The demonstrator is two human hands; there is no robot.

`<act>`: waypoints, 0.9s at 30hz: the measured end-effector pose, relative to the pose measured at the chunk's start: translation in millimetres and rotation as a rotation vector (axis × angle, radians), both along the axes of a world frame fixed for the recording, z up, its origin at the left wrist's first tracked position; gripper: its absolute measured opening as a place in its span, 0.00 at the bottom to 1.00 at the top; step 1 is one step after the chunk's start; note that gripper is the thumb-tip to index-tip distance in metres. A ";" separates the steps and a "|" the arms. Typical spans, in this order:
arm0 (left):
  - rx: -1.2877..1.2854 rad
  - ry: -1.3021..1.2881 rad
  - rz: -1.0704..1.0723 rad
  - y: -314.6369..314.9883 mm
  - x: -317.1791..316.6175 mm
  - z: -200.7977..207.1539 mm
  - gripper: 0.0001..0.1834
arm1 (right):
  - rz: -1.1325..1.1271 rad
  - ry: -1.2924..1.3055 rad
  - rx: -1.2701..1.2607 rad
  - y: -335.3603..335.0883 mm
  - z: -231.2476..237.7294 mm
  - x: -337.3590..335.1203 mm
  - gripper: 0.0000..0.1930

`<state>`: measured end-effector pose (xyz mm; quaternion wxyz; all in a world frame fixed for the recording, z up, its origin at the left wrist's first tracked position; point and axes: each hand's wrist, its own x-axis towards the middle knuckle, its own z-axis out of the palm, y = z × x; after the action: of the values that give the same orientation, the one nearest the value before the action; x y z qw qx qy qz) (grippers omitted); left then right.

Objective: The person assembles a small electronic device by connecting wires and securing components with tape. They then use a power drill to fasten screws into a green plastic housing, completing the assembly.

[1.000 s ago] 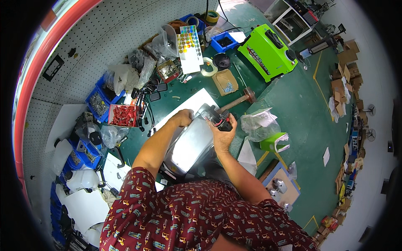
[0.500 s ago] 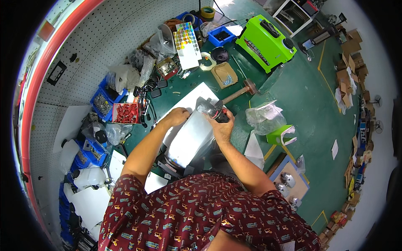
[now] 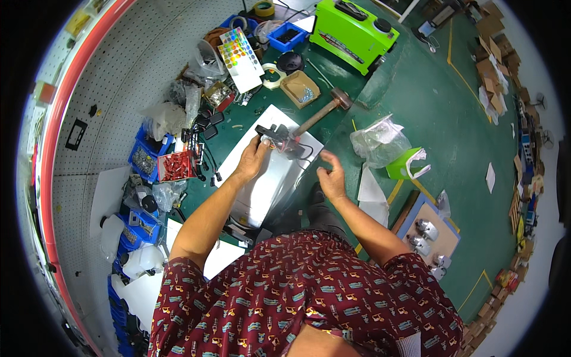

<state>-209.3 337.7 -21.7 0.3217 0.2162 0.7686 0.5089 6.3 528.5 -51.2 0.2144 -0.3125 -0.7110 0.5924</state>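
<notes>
In front of me a shiny silver metal casing (image 3: pixel 260 181) lies on a white board (image 3: pixel 239 153). At its far end is a black part (image 3: pixel 272 132) with thin wires and a clear, see-through piece beside it. The fingers of my left hand (image 3: pixel 254 159) are closed on the near left side of this part. To the right of the casing, my right hand (image 3: pixel 333 174) is held apart from it, thumb and fingers spread, with nothing in it. A wooden-handled hammer (image 3: pixel 324 111) lies just beyond the casing.
Beyond lie a cardboard tray (image 3: pixel 299 89) of small screws, a tape roll (image 3: pixel 272 76) and a bright green machine (image 3: pixel 352 37). On the left are a box of red parts (image 3: pixel 175 166), blue bins (image 3: pixel 143 162) and black cables (image 3: pixel 202 152). A plastic bag (image 3: pixel 380 141) lies at right.
My right hand has let go of the black part and moved away to the right. My left hand has moved from the casing's edge onto the part, which is now turned leftward.
</notes>
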 end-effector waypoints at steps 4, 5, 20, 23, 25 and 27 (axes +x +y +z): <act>-0.052 0.064 0.041 4.3 6.8 1.5 0.38 | 0.035 -0.102 -0.109 -16.6 -46.3 0.1 0.16; -0.063 0.075 0.046 6.5 10.4 7.6 0.39 | 0.081 -0.100 -0.157 -17.5 -57.0 -1.9 0.15; -0.092 0.127 0.092 8.2 9.6 0.7 0.33 | 0.352 -0.176 -0.590 27.5 -6.4 3.4 0.15; -0.169 0.183 0.120 3.8 7.5 -5.1 0.33 | 0.447 -0.217 -0.553 38.4 -6.7 -1.0 0.14; -0.198 0.151 0.118 8.8 10.2 8.9 0.33 | 0.548 -0.223 -0.487 48.1 -18.9 -1.5 0.12; -0.226 0.151 0.120 12.9 14.6 21.9 0.33 | 0.553 -0.231 -0.483 47.1 -18.8 -3.3 0.11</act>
<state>-194.6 350.7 0.2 0.2541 0.1700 0.8545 0.4199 3.0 575.6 -70.0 -0.1148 -0.2150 -0.6278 0.7393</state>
